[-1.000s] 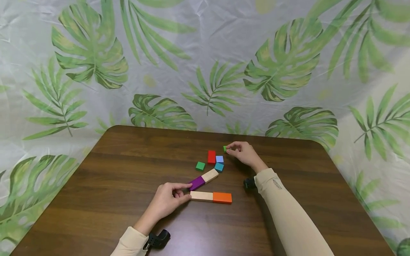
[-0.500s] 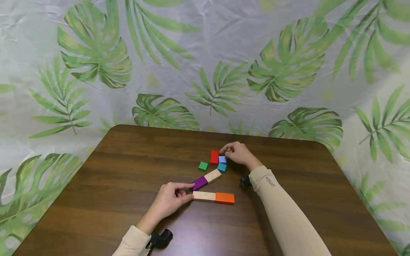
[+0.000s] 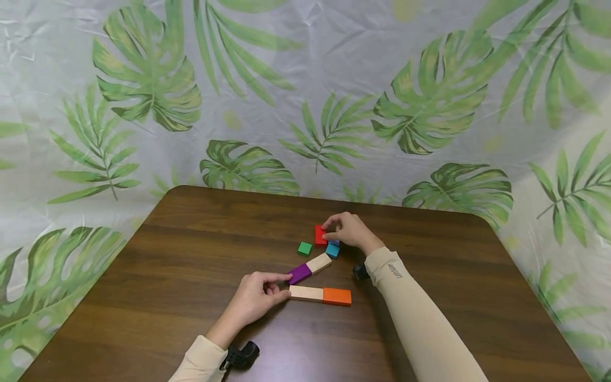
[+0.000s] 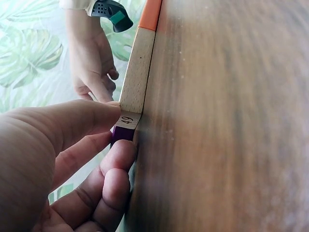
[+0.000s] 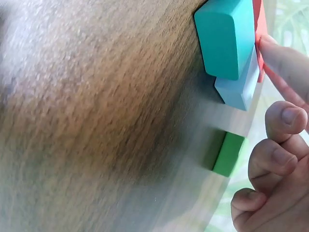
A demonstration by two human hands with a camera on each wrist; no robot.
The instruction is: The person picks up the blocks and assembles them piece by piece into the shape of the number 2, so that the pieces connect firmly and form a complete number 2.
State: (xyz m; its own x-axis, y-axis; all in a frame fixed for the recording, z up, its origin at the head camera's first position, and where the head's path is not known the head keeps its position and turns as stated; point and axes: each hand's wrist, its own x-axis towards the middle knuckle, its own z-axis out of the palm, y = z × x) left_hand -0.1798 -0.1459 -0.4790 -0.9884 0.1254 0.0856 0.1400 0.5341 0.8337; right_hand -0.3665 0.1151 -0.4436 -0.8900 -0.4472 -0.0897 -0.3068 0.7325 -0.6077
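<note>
In the head view my left hand reaches to the left ends of two rows of blocks. Its index finger touches the purple block, and its thumb the bare wooden block, whose end reads 49 in the left wrist view. Beyond, my right hand has thumb and index finger at the red block, seeming to pinch it. Its other fingers are curled. A light blue block, partly hidden in the head view, and a teal block stand beside the red one.
An orange block continues the near row; another bare wooden block continues the slanted one. A green block lies left of the red one. In the right wrist view a bright green block stands apart. Leaf-patterned cloth hangs behind the table.
My right hand has let go of the bright green block and moved left to the red block. The left hand stays at the row ends. The head view has shifted slightly.
</note>
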